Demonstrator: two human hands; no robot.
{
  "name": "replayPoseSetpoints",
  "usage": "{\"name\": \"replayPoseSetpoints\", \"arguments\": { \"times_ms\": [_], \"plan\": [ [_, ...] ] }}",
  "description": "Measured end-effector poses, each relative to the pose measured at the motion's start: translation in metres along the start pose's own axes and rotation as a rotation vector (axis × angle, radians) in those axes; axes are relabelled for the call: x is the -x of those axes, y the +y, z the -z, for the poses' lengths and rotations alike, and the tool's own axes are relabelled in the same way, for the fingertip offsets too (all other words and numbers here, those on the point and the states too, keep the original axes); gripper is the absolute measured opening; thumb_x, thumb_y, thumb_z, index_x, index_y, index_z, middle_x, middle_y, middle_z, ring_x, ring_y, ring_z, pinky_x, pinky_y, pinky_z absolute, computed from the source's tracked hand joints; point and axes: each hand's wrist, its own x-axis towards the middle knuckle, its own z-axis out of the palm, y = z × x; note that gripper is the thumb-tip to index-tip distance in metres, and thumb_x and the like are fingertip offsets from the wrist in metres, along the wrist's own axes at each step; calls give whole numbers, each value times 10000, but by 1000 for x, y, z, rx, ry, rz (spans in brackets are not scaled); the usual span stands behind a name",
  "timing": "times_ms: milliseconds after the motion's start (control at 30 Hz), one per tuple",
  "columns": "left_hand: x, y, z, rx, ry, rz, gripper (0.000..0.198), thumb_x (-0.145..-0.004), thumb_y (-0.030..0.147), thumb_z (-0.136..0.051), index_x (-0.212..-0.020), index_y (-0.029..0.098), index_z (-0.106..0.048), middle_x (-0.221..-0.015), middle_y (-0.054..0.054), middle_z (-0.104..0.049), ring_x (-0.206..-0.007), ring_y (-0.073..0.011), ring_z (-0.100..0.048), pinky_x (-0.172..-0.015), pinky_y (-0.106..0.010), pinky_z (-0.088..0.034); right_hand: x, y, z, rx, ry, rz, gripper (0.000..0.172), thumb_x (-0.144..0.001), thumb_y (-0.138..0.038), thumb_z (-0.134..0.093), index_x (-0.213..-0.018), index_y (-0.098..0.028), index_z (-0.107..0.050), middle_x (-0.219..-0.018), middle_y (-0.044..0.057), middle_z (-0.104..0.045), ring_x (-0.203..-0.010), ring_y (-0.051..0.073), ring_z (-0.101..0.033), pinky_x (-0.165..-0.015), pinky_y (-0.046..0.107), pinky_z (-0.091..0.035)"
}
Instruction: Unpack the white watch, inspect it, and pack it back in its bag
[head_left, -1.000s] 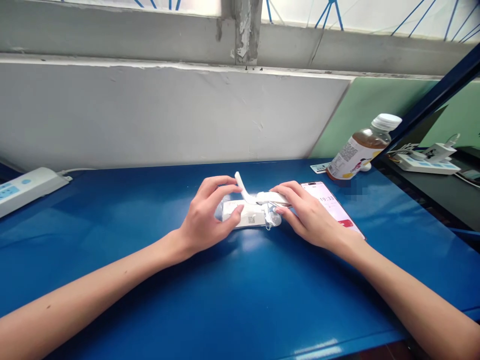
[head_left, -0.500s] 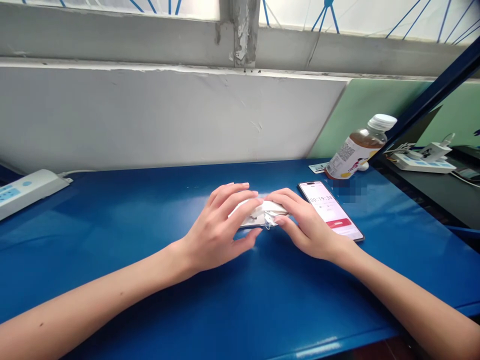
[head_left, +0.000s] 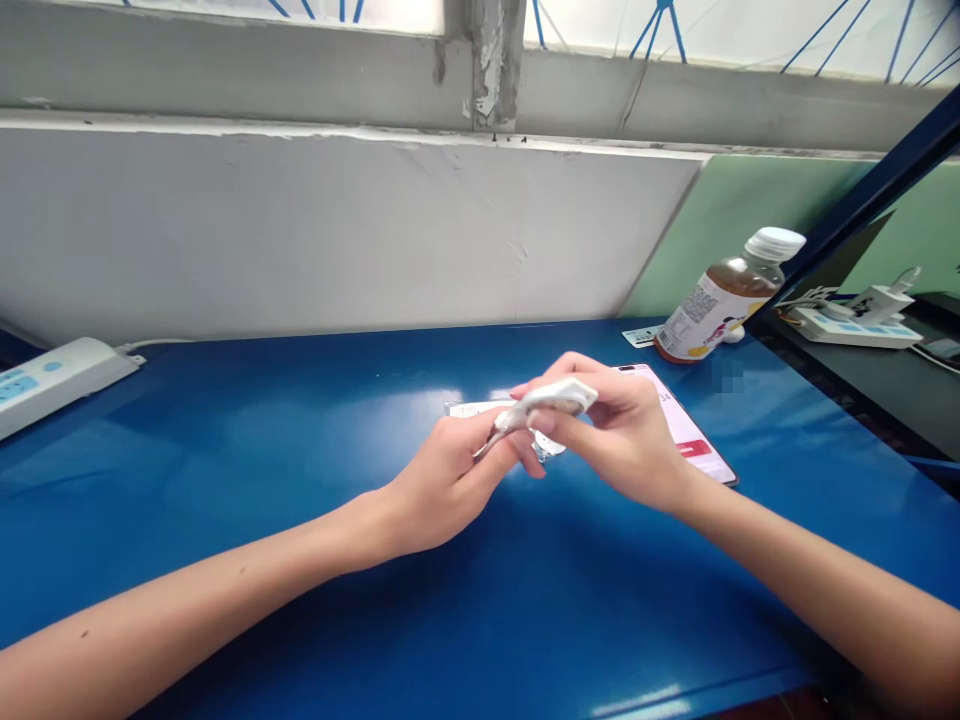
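Observation:
Both hands hold a small white packet (head_left: pixel 568 393) above the blue table, its right part tilted up; its kind is not clear. My left hand (head_left: pixel 448 482) pinches its left end between thumb and fingers. At its right end, my right hand (head_left: pixel 628 428) is closed on it with thumb and fingertips. Behind and below the hands lies a flat, pale, shiny wrapper (head_left: pixel 472 409), partly hidden by them. Just right of my right hand is a phone (head_left: pixel 694 440) with a lit screen, part of it covered by the hand.
A drink bottle (head_left: pixel 720 300) with a white cap stands at the back right, beside a small card (head_left: pixel 640 337). One power strip (head_left: pixel 64 383) lies at the left edge, another (head_left: pixel 859 325) beyond the post on the right. A wall (head_left: pixel 337 235) bounds the blue table (head_left: pixel 225 440) behind.
The white packet has been lifted off the table and tilted, uncovering the shiny wrapper beneath. My left hand has gone from loosely spread over it to pinching it. My right hand has closed further.

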Motion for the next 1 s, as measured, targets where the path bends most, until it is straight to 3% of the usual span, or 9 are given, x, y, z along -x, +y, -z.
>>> {"name": "replayPoseSetpoints", "arguments": {
  "times_ms": [133, 233, 433, 667, 833, 1000],
  "plan": [
    [-4, 5, -2, 309, -21, 193, 560, -1052, 513, -346, -857, 150, -725, -882, -94, -732, -878, -216, -680, -856, -343, -536, -35, -12, -13, -198, 10, -184, 233, -887, -438, -691, -793, -233, -748, -902, 28, -653, -709, 158, -629, -618, 316, -547],
    [-7, 6, -3, 594, -9, 276, 513, -1006, 586, -439, -969, 146, -700, -811, -74, -719, -777, -205, -691, -796, -348, -559, -54, -8, -22, -436, -13, -266, 288, -908, -492, -647, -836, -227, -734, -931, 36, -699, -837, 188, -665, -713, 323, -569],
    [-10, 4, -6, 834, -18, 407, 485, -934, 576, -597, -807, 114, -675, -761, -88, -720, -707, -206, -713, -727, -330, -583, -62, 13, -32, -839, -282, -470, 319, -935, -519, -578, -1050, -255, -716, -990, 47, -774, -1014, 237, -713, -942, 424, -559],
    [-12, -6, -8, 875, -69, 464, 482, -945, 581, -578, -952, 110, -678, -808, -116, -760, -741, -224, -742, -723, -334, -601, -63, 19, -29, -880, -402, -478, 266, -940, -437, -603, -1091, -247, -711, -1058, 56, -782, -1091, 243, -706, -963, 428, -561],
    [-14, -8, -7, 929, -56, 482, 422, -917, 514, -664, -1005, 101, -672, -869, -122, -753, -777, -223, -752, -753, -331, -599, -64, 25, -27, -900, -342, -541, 296, -975, -418, -545, -1125, -216, -701, -1143, 73, -763, -1045, 220, -721, -975, 412, -554],
    [-14, -3, -6, 908, -88, 487, 369, -938, 468, -650, -991, 103, -653, -853, -135, -748, -718, -223, -742, -666, -330, -602, -65, 28, -26, -825, -297, -595, 458, -957, -556, -507, -1021, -163, -733, -1096, 131, -772, -1037, 275, -724, -972, 465, -559]
  ]
}}
